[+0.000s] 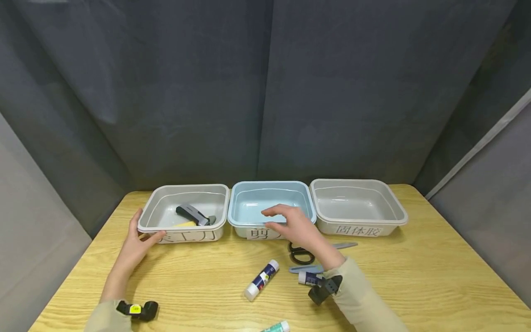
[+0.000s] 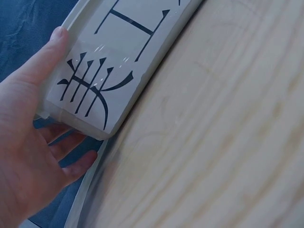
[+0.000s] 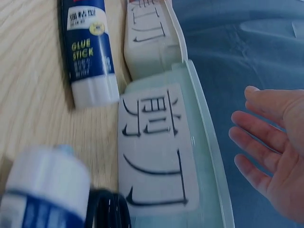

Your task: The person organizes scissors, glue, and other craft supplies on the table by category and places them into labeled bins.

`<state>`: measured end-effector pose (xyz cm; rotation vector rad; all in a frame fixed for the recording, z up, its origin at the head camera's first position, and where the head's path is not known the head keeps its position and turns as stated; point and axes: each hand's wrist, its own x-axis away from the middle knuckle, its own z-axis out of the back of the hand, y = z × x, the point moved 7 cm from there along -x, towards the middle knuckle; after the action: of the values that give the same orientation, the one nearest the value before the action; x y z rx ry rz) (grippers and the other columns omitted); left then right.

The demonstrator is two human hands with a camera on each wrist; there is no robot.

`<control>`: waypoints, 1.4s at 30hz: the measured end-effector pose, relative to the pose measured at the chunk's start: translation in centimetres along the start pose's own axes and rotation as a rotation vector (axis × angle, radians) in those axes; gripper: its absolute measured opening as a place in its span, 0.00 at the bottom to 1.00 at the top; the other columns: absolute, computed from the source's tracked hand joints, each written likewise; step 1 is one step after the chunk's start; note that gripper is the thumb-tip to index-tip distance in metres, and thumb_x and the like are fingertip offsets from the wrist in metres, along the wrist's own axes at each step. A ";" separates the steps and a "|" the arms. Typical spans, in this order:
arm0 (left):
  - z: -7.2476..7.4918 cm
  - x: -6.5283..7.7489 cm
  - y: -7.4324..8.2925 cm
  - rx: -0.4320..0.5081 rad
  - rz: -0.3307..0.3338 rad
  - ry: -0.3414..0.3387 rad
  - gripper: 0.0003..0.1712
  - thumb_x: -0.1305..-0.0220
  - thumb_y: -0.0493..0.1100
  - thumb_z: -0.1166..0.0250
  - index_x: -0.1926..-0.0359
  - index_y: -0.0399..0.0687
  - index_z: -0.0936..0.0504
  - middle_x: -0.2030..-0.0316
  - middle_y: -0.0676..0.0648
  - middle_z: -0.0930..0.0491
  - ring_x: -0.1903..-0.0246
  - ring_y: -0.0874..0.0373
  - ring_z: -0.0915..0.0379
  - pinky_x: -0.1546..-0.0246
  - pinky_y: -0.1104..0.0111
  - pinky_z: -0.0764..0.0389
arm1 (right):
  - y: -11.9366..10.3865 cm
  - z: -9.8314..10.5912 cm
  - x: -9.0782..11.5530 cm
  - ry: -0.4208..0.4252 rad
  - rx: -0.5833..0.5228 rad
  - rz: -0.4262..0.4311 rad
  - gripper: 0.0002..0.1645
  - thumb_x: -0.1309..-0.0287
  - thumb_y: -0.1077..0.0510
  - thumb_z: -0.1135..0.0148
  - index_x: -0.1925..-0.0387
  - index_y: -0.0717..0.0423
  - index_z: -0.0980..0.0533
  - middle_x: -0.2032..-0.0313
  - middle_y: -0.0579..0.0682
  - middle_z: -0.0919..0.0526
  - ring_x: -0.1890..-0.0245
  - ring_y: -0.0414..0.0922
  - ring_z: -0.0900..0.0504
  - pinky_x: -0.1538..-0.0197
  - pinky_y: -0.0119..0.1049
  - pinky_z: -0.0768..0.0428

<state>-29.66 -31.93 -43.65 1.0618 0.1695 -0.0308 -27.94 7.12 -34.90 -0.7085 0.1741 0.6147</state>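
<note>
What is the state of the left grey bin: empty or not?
Not empty: inside the left grey bin, a grey-and-black cutter and something yellow are visible.

Looks like a curtained-off recording booth, likely a data-capture setup: dark curtains (image 1: 186, 92) behind, wood table (image 1: 186, 276), labelled bins (image 1: 249, 210) lined up, wrist cams (image 1: 327, 288).

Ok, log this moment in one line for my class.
left hand: grips leftmost grey plastic bin | right hand: empty, over light-blue plastic bin | grey-and-black cutter: inside leftmost bin | blue-and-white glue sticks: on wooden table
</note>
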 end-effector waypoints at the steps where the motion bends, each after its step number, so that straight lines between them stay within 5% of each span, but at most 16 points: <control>1: 0.0 0.0 0.0 0.001 -0.002 -0.001 0.57 0.43 0.49 0.36 0.30 0.54 0.72 0.31 0.36 0.58 0.38 0.38 0.52 0.41 0.45 0.44 | 0.2 0.2 0.2 0.000 0.003 -0.007 0.18 0.44 0.53 0.40 0.51 0.51 0.23 0.53 0.45 0.19 0.51 0.43 0.23 0.50 0.43 0.24; 13: 0.0 0.1 0.3 0.017 -0.004 -0.024 0.56 0.42 0.48 0.37 0.30 0.52 0.72 0.31 0.36 0.60 0.37 0.38 0.53 0.40 0.44 0.45 | 2.2 1.7 2.1 0.023 0.024 -0.031 0.18 0.44 0.53 0.39 0.51 0.51 0.23 0.53 0.45 0.20 0.52 0.45 0.22 0.52 0.45 0.23; 24: 0.1 0.1 0.4 -0.035 0.045 -0.029 0.54 0.39 0.54 0.42 0.30 0.55 0.73 0.31 0.34 0.60 0.36 0.35 0.54 0.40 0.42 0.49 | 4.5 2.9 3.8 0.015 -0.019 -0.118 0.17 0.45 0.55 0.38 0.53 0.52 0.22 0.55 0.48 0.19 0.59 0.45 0.19 0.59 0.33 0.21; 35: 0.7 0.0 0.4 -0.033 0.059 -0.033 0.55 0.42 0.54 0.39 0.30 0.52 0.70 0.33 0.31 0.54 0.37 0.37 0.52 0.41 0.42 0.48 | 5.2 4.9 5.3 0.177 0.052 -0.105 0.15 0.50 0.58 0.34 0.58 0.49 0.20 0.60 0.45 0.18 0.58 0.47 0.21 0.52 0.46 0.24; 42: 0.6 -0.3 0.6 -0.038 0.097 -0.078 0.57 0.42 0.54 0.38 0.30 0.52 0.72 0.32 0.32 0.57 0.36 0.36 0.56 0.40 0.42 0.51 | 6.2 5.7 6.4 0.163 0.024 -0.169 0.14 0.48 0.59 0.36 0.57 0.52 0.21 0.59 0.46 0.18 0.56 0.46 0.21 0.51 0.46 0.24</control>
<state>-29.85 -32.14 -42.78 1.0283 0.0477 0.0183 -26.65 17.54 -36.34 -0.7417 0.2691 0.3929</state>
